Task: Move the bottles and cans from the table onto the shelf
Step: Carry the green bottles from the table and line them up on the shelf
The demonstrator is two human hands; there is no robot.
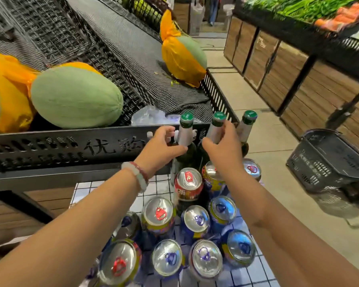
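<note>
Three dark glass bottles with green caps stand at the far end of the small table (85, 189), which has a white checked cloth: left bottle (186, 129), middle bottle (216, 123), right bottle (248, 125). In front of them stand several cans, among them a red can (188, 183) and blue cans (196, 221). My left hand (164, 146) is beside the left bottle's neck, fingers apart and thumb against its shoulder. My right hand (224, 146) is wrapped around the middle bottle's neck. The black mesh shelf (120, 48) rises just behind the table.
Green melons (77, 97) in orange wrapping lie on the shelf, one more melon (184, 52) farther back, and a crumpled plastic bag (151, 116) near its front rail (71, 148). A dark shopping basket (332, 160) stands on the floor at right, under a vegetable stand (298, 65).
</note>
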